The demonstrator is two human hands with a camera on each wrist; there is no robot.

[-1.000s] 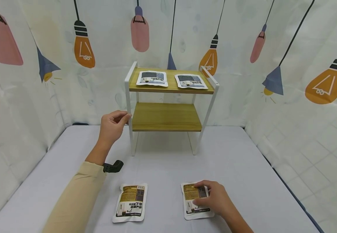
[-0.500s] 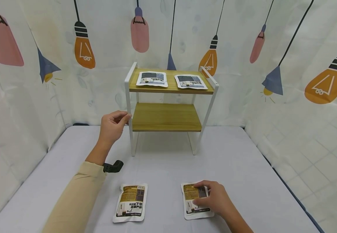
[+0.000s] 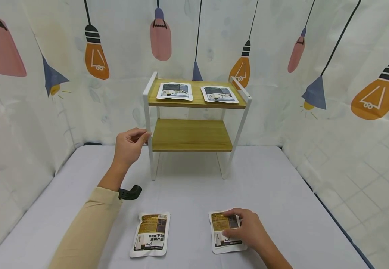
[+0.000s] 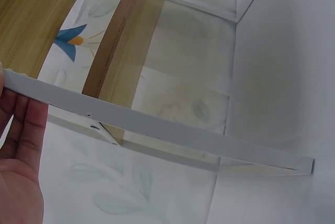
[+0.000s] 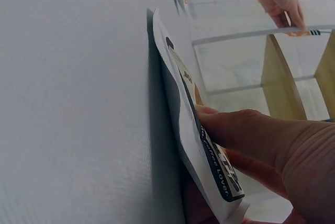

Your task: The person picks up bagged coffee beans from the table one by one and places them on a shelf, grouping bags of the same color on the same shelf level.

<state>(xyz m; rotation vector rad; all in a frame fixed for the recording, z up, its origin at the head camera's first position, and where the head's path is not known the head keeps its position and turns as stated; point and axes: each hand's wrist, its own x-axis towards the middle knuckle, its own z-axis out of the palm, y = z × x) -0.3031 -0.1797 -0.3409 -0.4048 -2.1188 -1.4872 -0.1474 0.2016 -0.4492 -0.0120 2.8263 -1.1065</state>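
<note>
My left hand (image 3: 128, 147) pinches the white left front post of a two-tier shelf rack (image 3: 192, 134) between thumb and fingers. The left wrist view shows its fingers (image 4: 31, 130) behind that post (image 4: 141, 122). At the near right, my right hand (image 3: 248, 231) grips the right edge of a flat white pouch with a brown and black label (image 3: 217, 224). In the right wrist view its thumb (image 5: 235, 130) presses the printed face, while other fingers are partly hidden around the pouch's edge. The pouch (image 5: 183, 114) lies on or just above the white tabletop. A matching pouch (image 3: 151, 235) lies to its left, untouched.
On the rack's wooden top tier lie two pouches with dark labels, one at left (image 3: 175, 91) and one at right (image 3: 219, 94). The lower tier (image 3: 192, 136) is bare wood. A curtain with printed lamps (image 3: 120, 101) surrounds the white table (image 3: 265, 179) at back and sides.
</note>
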